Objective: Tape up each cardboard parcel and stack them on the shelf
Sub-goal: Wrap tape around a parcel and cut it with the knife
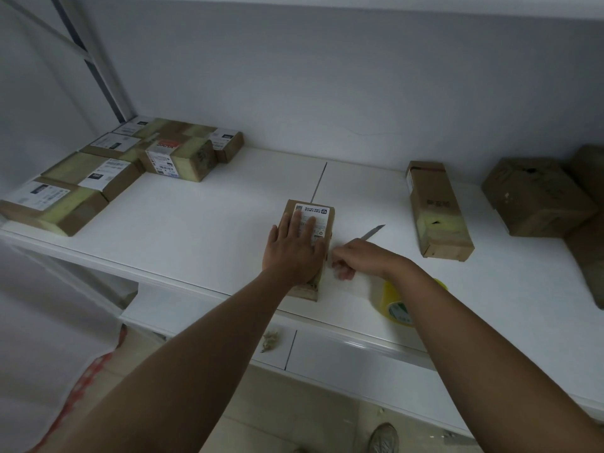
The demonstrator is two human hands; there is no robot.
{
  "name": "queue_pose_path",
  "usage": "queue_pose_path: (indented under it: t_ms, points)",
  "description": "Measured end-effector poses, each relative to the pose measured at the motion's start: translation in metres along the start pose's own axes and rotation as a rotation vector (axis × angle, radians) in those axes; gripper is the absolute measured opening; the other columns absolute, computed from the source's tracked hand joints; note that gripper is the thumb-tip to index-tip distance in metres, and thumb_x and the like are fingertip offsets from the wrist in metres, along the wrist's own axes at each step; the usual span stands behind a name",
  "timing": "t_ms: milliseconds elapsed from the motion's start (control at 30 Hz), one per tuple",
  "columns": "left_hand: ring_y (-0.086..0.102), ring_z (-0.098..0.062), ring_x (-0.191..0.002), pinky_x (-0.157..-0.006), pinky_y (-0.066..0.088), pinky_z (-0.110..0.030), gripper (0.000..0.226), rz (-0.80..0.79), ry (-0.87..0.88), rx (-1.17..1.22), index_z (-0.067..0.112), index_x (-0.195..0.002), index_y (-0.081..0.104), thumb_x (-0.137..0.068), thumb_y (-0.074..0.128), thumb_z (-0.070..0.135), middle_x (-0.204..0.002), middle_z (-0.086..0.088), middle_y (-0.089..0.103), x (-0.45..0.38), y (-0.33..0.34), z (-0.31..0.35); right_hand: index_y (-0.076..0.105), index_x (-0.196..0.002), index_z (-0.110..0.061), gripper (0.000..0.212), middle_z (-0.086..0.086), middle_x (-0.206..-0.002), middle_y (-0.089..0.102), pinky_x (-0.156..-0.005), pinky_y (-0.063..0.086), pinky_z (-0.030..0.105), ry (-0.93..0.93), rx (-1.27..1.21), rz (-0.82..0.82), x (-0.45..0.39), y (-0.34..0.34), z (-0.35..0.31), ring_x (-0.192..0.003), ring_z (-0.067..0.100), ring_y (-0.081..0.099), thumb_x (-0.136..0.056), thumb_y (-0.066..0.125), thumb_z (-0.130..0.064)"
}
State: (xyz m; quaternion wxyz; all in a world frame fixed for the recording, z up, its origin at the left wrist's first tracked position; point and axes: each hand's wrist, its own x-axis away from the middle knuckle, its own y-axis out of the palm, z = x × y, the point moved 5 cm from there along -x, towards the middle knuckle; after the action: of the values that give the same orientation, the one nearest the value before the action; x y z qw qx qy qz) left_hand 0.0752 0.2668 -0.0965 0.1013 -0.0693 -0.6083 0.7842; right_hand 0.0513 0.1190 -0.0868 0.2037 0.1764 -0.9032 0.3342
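Note:
A small cardboard parcel (322, 213) with a white label lies on the white shelf (202, 220) near its front edge. My left hand (294, 246) presses flat on top of it, fingers spread. Just right of the parcel, my right hand (354, 258) is closed around a utility knife (372, 232), whose blade points away and to the right. A yellow tape roll (397, 308) lies on the shelf under my right forearm, partly hidden.
Several taped, labelled parcels (98, 174) are grouped at the shelf's back left. A long box (436, 207) lies to the right, with larger brown boxes (536, 197) beyond it. A lower shelf (327, 351) holds a scrap of crumpled tape (270, 340). A shoe (384, 438) shows on the floor.

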Motion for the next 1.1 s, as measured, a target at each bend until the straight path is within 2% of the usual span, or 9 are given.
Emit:
queue_pose_path:
  t_ms: [100, 267, 333, 433, 533, 633, 867, 1000, 1100]
  points:
    - [-0.004, -0.022, -0.154, -0.124, 0.002, -0.044, 0.062, 0.003, 0.001, 0.000, 0.028, -0.159, 0.011, -0.102, 0.019, 0.053, -0.168, -0.004, 0.000, 0.001, -0.001, 0.000, 0.070, -0.090, 0.001, 0.024, 0.005, -0.075, 0.071, -0.062, 0.046, 0.017, -0.037, 0.047, -0.068, 0.004, 0.000, -0.005, -0.067, 0.012, 0.064, -0.091, 0.054, -0.016]
    - [-0.004, -0.022, -0.154, -0.124, 0.002, -0.044, 0.063, 0.009, 0.003, 0.000, 0.028, -0.159, 0.011, -0.102, 0.018, 0.053, -0.168, -0.004, -0.001, 0.000, 0.001, 0.000, 0.071, -0.083, -0.002, 0.024, 0.007, -0.072, 0.068, -0.066, 0.041, 0.026, -0.082, -0.197, -0.089, 0.008, -0.008, -0.001, -0.073, 0.016, 0.059, -0.079, 0.060, -0.024]
    - [-0.004, -0.021, -0.154, -0.124, 0.002, -0.043, 0.063, 0.009, -0.001, -0.001, 0.029, -0.159, 0.011, -0.102, 0.017, 0.054, -0.168, -0.003, -0.001, 0.000, 0.001, 0.000, 0.068, -0.096, 0.007, 0.024, 0.007, -0.079, 0.066, -0.072, 0.043, 0.027, -0.118, -0.082, -0.139, 0.009, -0.007, -0.001, -0.080, 0.018, 0.058, -0.084, 0.059, -0.012]
    - [-0.004, -0.021, -0.154, -0.124, 0.002, -0.043, 0.063, 0.009, 0.003, -0.011, 0.028, -0.159, 0.010, -0.102, 0.017, 0.054, -0.168, -0.004, -0.001, -0.001, 0.001, -0.001, 0.071, -0.108, -0.004, 0.023, -0.003, -0.085, 0.068, -0.079, 0.049, 0.025, -0.132, 0.083, -0.171, 0.008, -0.003, 0.001, -0.082, 0.010, 0.061, -0.087, 0.061, -0.003]
    - [-0.003, -0.022, -0.154, -0.124, 0.003, -0.044, 0.063, 0.012, 0.007, -0.006, 0.028, -0.159, 0.012, -0.102, 0.017, 0.054, -0.168, -0.004, 0.000, 0.000, 0.001, -0.001, 0.073, -0.102, -0.006, 0.015, 0.003, -0.087, 0.070, -0.083, 0.053, 0.030, -0.152, -0.029, -0.135, 0.004, -0.006, 0.004, -0.082, 0.014, 0.064, -0.090, 0.064, -0.003]
    - [-0.003, -0.022, -0.154, -0.125, 0.003, -0.044, 0.063, 0.009, 0.013, -0.010, 0.028, -0.159, 0.012, -0.102, 0.017, 0.055, -0.168, -0.005, 0.000, 0.000, 0.001, 0.000, 0.070, -0.096, -0.007, 0.010, 0.007, -0.088, 0.069, -0.079, 0.055, 0.026, -0.170, -0.120, -0.108, 0.003, -0.008, 0.006, -0.077, 0.013, 0.065, -0.093, 0.062, -0.002]
    - [-0.001, -0.022, -0.154, -0.124, 0.005, -0.044, 0.063, 0.038, 0.010, -0.006, 0.028, -0.159, 0.014, -0.102, 0.020, 0.054, -0.168, -0.004, 0.004, -0.001, 0.002, -0.001, 0.069, -0.092, -0.011, 0.012, 0.003, -0.086, 0.068, -0.071, 0.054, 0.021, -0.172, -0.172, -0.011, 0.015, -0.034, 0.028, -0.076, 0.010, 0.064, -0.095, 0.061, -0.003]
    - [-0.004, -0.021, -0.154, -0.124, 0.003, -0.044, 0.066, 0.020, 0.007, -0.012, 0.029, -0.159, 0.011, -0.100, 0.019, 0.057, -0.168, -0.003, 0.000, -0.001, 0.003, 0.000, 0.070, -0.094, -0.013, 0.007, 0.002, -0.085, 0.071, -0.073, 0.053, 0.027, -0.153, 0.073, -0.053, 0.011, -0.022, 0.024, -0.076, 0.011, 0.065, -0.094, 0.063, -0.013]
    - [-0.006, -0.021, -0.154, -0.125, 0.002, -0.044, 0.067, 0.009, 0.012, -0.012, 0.029, -0.159, 0.010, -0.100, 0.019, 0.059, -0.168, -0.002, -0.002, -0.001, 0.001, -0.002, 0.068, -0.088, -0.014, 0.008, 0.007, -0.085, 0.071, -0.067, 0.051, 0.025, -0.135, 0.331, -0.133, -0.004, 0.001, 0.012, -0.070, 0.013, 0.062, -0.091, 0.061, -0.013]
